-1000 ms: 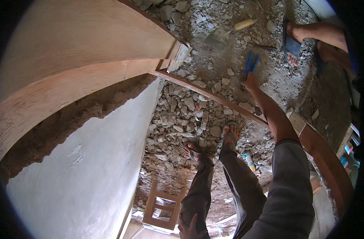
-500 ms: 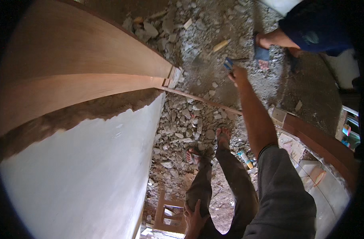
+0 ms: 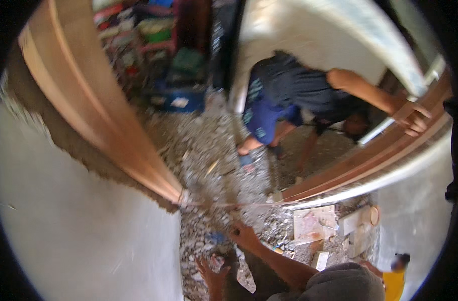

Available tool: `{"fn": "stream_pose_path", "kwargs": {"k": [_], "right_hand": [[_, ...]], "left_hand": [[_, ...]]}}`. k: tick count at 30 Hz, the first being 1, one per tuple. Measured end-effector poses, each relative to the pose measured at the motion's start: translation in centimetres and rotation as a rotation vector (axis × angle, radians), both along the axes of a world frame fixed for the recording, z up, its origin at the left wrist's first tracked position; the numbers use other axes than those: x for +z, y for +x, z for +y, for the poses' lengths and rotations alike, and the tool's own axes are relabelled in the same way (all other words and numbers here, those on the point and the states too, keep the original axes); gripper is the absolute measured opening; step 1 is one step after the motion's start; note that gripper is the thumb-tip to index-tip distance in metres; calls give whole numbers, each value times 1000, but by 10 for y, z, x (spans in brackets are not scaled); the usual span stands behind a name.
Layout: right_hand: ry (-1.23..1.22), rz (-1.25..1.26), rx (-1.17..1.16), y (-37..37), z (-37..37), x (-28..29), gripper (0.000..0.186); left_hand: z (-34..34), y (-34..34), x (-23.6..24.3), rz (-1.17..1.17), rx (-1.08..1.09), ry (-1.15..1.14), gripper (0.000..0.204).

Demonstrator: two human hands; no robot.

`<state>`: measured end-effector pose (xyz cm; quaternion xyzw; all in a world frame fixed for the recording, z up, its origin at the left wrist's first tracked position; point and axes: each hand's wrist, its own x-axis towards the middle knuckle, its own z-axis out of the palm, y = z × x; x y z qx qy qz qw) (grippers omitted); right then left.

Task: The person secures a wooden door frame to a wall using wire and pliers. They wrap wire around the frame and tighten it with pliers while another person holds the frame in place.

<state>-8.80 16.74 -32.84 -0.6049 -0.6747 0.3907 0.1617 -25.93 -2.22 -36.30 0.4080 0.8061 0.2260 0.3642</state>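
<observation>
My right hand (image 3: 245, 237) is closed, its fingers curled, above the rubble in front of my legs. Just left of those fingers is the blurred blue part of a hand tool (image 3: 217, 237); its kind and full shape cannot be made out. My left hand (image 3: 213, 277) is open with fingers spread, low in front of my leg, and nothing shows in it. Broken stone and plaster rubble (image 3: 191, 228) covers the ground below both hands. A thin strip (image 3: 224, 204) crosses the floor between the feet of the wooden frame.
A wooden door frame stands with a left post (image 3: 93, 110) and a right post (image 3: 349, 168). Beyond it another person (image 3: 299, 85) bends down, one hand on the right post. Stained boards (image 3: 314, 224) lie at right. Someone in a yellow shirt (image 3: 393, 285) is at lower right.
My right hand has drawn back toward my body with the blue tool. My left hand has left my thigh and spread its fingers. The view has swung up, showing the bending person.
</observation>
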Motion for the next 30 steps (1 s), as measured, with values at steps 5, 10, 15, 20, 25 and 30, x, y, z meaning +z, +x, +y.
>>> {"fn": "stream_pose_path", "kwargs": {"k": [5, 10, 15, 20, 25, 30], "right_hand": [[-73, 180, 286, -8, -46, 148, 54], [105, 311, 252, -39, -68, 199, 68], [-284, 395, 445, -24, -93, 205, 85], [-704, 944, 439, 23, -109, 215, 82], [-479, 1104, 291, 84, -122, 224, 80], [-589, 1008, 13, 173, -156, 226, 56]], "left_hand": [[42, -18, 120, -851, -227, 21, 95], [20, -1, 172, -1399, 270, 149, 38], [37, -17, 219, -1270, 453, 508, 44], [39, -10, 277, -988, 24, 292, 63], [78, 35, 299, -580, -707, 466, 60], [135, 47, 326, -386, -831, 410, 50]]}}
